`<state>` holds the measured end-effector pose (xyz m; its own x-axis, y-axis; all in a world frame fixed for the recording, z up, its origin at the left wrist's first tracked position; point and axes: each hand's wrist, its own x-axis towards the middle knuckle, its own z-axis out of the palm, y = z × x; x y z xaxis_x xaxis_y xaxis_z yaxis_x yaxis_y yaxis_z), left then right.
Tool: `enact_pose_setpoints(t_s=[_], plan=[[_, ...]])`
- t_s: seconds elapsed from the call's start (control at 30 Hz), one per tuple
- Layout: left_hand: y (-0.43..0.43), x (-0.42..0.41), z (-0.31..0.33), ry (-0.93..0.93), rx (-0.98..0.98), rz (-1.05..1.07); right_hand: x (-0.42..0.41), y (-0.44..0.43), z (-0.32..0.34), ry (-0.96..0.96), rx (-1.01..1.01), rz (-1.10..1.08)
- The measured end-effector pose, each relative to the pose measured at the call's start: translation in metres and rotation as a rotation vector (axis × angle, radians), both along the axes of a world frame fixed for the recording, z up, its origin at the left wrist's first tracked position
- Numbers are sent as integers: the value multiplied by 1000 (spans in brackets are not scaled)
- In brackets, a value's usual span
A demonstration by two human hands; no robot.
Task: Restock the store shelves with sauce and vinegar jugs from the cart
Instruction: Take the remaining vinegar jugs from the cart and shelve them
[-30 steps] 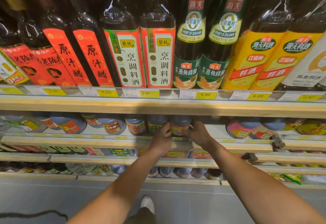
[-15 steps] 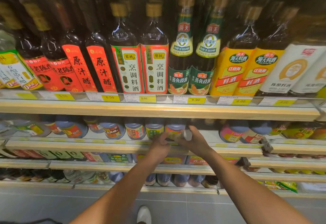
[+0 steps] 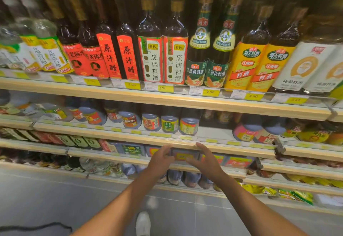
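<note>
On the top shelf, reading from its left end, stand two clear white-vinegar bottles, then pairs of dark ones: two with red labels, two with red strip labels, two cooking-wine bottles, two green-labelled sauce bottles, two yellow-labelled ones and two white-labelled ones at the right end. Both hands have come down since a second ago: then they were at the blue-capped jugs on the second shelf, where three now stand side by side near the middle beside an empty gap, so that placement looks finished. The left hand and right hand now hover at the front edge of the third shelf, fingers spread and loosely curled either side of a dark jug with a yellow label, close to it, but whether they touch it I cannot tell. More restocking probably remains; the cart is out of view.
</note>
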<state>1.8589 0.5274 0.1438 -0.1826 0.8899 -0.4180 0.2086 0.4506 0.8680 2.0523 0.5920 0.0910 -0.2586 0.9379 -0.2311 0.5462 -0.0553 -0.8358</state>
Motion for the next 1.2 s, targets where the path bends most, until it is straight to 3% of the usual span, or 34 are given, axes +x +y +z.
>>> enact_pose_setpoints(t_s=[0.17, 0.3, 0.67, 0.93, 1.2], plan=[[-34, -40, -7, 6, -12, 104, -47, -23, 7, 105, -63, 109], [-68, -91, -9, -14, -47, 189, -100, -39, 9, 73, -64, 231], [-187, -274, 5, -62, 86, 512, -306, -103, 32, 160, -181, 595], [-287, -406, 30, -70, 241, 726, -470, -160, 71, 221, -89, 844], [-350, -506, 37, 53, 285, 923, -600, -190, 96, 214, -64, 993]])
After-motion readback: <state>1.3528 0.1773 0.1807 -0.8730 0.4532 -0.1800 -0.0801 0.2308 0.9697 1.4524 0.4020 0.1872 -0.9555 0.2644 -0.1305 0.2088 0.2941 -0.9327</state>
